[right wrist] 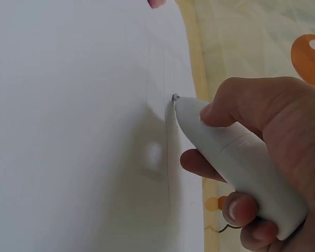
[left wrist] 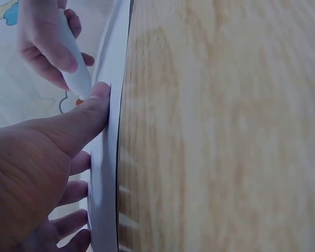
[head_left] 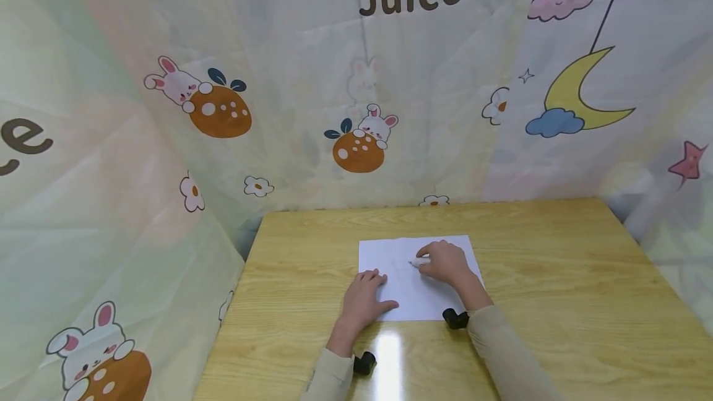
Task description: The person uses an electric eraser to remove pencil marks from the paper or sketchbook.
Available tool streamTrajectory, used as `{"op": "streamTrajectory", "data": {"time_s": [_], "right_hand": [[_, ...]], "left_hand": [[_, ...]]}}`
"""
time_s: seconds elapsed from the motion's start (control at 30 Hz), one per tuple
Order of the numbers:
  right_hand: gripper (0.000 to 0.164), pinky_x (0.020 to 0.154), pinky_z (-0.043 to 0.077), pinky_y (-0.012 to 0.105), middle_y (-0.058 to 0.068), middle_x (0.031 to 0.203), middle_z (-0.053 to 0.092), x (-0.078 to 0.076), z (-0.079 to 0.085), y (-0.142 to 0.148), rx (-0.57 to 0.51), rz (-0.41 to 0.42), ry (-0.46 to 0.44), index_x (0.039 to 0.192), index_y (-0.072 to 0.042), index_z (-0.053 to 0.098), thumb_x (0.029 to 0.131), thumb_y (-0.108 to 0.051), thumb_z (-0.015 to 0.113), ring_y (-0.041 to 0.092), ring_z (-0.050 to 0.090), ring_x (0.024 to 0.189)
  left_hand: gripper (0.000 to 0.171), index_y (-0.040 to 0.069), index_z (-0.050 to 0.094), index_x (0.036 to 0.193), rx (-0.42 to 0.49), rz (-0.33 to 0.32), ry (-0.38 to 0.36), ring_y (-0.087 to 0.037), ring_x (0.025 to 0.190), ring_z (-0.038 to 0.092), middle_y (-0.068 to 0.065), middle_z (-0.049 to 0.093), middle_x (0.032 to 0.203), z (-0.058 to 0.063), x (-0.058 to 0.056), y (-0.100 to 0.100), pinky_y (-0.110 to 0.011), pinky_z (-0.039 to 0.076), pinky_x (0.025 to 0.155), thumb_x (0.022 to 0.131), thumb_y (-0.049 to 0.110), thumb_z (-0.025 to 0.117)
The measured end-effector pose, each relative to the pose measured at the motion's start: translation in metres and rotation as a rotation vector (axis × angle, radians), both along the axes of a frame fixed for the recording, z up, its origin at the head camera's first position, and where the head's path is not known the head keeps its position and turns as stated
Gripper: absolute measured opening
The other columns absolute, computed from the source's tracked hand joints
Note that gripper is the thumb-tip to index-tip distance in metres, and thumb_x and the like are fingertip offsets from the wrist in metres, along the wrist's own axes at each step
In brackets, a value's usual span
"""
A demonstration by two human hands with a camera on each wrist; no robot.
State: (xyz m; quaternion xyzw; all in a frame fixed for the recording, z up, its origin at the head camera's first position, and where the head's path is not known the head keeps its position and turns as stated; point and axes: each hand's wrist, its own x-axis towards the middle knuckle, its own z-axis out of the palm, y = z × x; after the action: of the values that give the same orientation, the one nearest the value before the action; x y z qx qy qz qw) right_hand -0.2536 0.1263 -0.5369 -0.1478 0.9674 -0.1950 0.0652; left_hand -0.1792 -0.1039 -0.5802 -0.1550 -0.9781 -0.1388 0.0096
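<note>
A sheet of white paper [head_left: 418,293] lies on the wooden table. My right hand [head_left: 447,263] grips a thick white pen [right wrist: 247,165], thumb and fingers wrapped round its fat barrel. The pen's small metal tip is right at the paper, beside thin faint lines [right wrist: 166,136] that run along the sheet. My left hand [head_left: 363,297] rests on the paper's left part with fingers spread and thumb stretched out toward the middle. From the left wrist view, the left thumb [left wrist: 89,113] lies flat near the paper's edge, with the right hand and pen beyond it.
The wooden table [head_left: 301,271] extends around the paper on all sides. Behind it and to the left hangs a printed cloth [head_left: 301,79] with rabbits and fruit. Black wrist cameras [head_left: 364,364] sit by both sleeves.
</note>
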Motion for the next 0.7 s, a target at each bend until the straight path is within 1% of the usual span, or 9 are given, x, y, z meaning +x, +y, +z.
{"op": "streamTrajectory", "data": {"time_s": [0.03,0.13,0.23,0.37,0.47,0.7], "right_hand": [[0.026,0.049,0.042,0.030,0.003,0.097,0.072,0.0013,-0.0015,-0.0006,-0.004,-0.002,-0.003,0.103,-0.019,0.077,0.078,-0.027,0.073,0.016,0.053,0.066],[0.026,0.047,0.041,0.029,0.002,0.095,0.072,0.0012,-0.0017,0.0005,-0.001,-0.011,0.013,0.102,-0.019,0.078,0.078,-0.029,0.075,0.015,0.052,0.063],[0.026,0.045,0.040,0.029,0.002,0.092,0.072,0.0013,-0.0024,0.0004,0.006,-0.014,0.018,0.102,-0.019,0.078,0.078,-0.029,0.073,0.014,0.051,0.059],[0.026,0.045,0.039,0.028,0.002,0.090,0.072,0.0016,-0.0022,-0.0001,0.013,-0.014,0.022,0.103,-0.019,0.077,0.079,-0.029,0.072,0.015,0.051,0.059],[0.026,0.046,0.039,0.029,0.003,0.089,0.072,0.0024,-0.0014,0.0011,0.014,-0.014,0.044,0.104,-0.018,0.077,0.079,-0.028,0.073,0.015,0.050,0.059],[0.027,0.044,0.039,0.029,0.003,0.089,0.072,0.0066,-0.0021,0.0030,0.013,-0.003,0.096,0.102,-0.018,0.078,0.076,-0.023,0.072,0.015,0.048,0.057]], "left_hand": [[0.067,0.013,0.064,0.129,0.001,0.000,0.002,-0.026,0.124,0.048,-0.009,0.055,0.136,-0.0010,0.0015,-0.0004,-0.039,0.042,0.102,0.079,0.057,0.072],[0.067,0.013,0.064,0.128,-0.002,-0.002,0.014,-0.026,0.123,0.048,-0.010,0.055,0.136,-0.0008,0.0013,0.0007,-0.039,0.042,0.101,0.079,0.057,0.073],[0.066,0.013,0.064,0.128,-0.005,-0.002,0.013,-0.027,0.123,0.049,-0.010,0.055,0.135,-0.0008,0.0012,0.0005,-0.040,0.043,0.101,0.079,0.057,0.073],[0.067,0.014,0.063,0.130,-0.014,-0.002,-0.001,-0.027,0.124,0.048,-0.009,0.054,0.137,-0.0004,0.0004,-0.0002,-0.040,0.042,0.102,0.080,0.058,0.071],[0.067,0.014,0.063,0.130,-0.013,-0.006,-0.001,-0.026,0.125,0.047,-0.009,0.054,0.137,-0.0005,-0.0007,0.0004,-0.039,0.041,0.103,0.081,0.059,0.070],[0.068,0.014,0.063,0.131,-0.005,-0.011,0.006,-0.026,0.124,0.048,-0.009,0.054,0.137,-0.0044,-0.0001,-0.0006,-0.039,0.042,0.102,0.080,0.059,0.070]]}}
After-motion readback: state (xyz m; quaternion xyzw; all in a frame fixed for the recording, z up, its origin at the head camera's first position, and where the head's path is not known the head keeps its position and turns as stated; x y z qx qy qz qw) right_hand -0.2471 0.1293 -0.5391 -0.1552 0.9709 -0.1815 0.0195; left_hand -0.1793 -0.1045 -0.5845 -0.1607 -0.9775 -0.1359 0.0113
